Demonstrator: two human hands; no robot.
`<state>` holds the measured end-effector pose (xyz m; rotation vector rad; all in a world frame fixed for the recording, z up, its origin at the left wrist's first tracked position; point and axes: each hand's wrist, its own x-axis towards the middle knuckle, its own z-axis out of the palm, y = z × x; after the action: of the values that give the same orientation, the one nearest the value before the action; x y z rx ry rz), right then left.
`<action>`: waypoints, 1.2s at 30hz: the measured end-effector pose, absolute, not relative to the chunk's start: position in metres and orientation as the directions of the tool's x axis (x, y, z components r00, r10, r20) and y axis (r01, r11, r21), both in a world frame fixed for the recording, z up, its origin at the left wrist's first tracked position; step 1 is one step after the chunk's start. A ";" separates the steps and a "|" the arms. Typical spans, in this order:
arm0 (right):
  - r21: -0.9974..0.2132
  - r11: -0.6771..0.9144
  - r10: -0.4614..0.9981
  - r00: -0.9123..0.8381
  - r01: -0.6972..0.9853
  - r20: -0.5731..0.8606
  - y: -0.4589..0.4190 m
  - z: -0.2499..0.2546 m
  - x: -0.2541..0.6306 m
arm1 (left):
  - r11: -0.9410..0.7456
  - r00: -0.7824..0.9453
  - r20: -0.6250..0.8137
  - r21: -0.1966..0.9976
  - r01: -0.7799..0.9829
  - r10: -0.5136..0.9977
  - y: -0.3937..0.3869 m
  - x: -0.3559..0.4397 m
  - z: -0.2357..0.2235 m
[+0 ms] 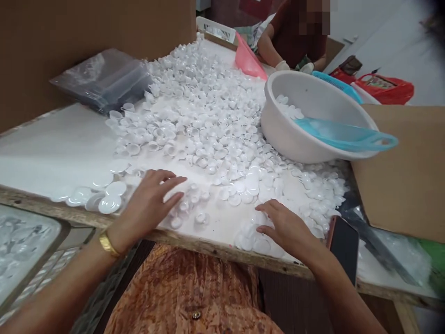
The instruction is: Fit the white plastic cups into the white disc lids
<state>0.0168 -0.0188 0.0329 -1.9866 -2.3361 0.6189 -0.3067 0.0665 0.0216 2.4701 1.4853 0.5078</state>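
facing mixed ways, white pieces

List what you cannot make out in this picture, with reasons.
Head view:
Right hand: some fingers hidden behind others.
White basin: part of its floor, hidden by its near wall and blue scoop.
Co-worker's hands: partly hidden behind the basin.
White tray: cut off by left edge.

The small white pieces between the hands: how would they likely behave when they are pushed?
The white pieces are probably light, being small and thin-looking. Their glossy surfaces suggest they may slide easily across the table. Some look round, so might roll if tipped.
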 end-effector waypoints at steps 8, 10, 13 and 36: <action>-0.381 -0.010 0.985 -0.056 0.925 -0.161 -0.009 0.021 0.026 | -0.321 0.345 0.015 0.408 0.855 0.938 0.063 -0.287 0.010; -0.447 -0.097 0.980 0.006 0.889 -0.200 -0.005 0.026 0.026 | -0.251 0.313 -0.055 0.476 0.843 0.948 0.062 -0.289 0.010; -0.625 -0.182 0.975 0.054 0.759 -0.217 0.003 0.036 0.009 | -0.226 0.291 -0.049 0.511 0.829 0.955 0.062 -0.282 0.009; -0.900 -0.281 0.920 -0.172 0.333 -0.351 0.113 0.004 -0.156 | -0.047 0.124 -0.076 0.639 0.768 0.989 0.086 -0.302 0.007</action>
<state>-0.1559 0.1131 0.0038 -1.5768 -1.4453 1.4738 -0.3022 0.0858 0.0072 1.8671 1.6936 0.5320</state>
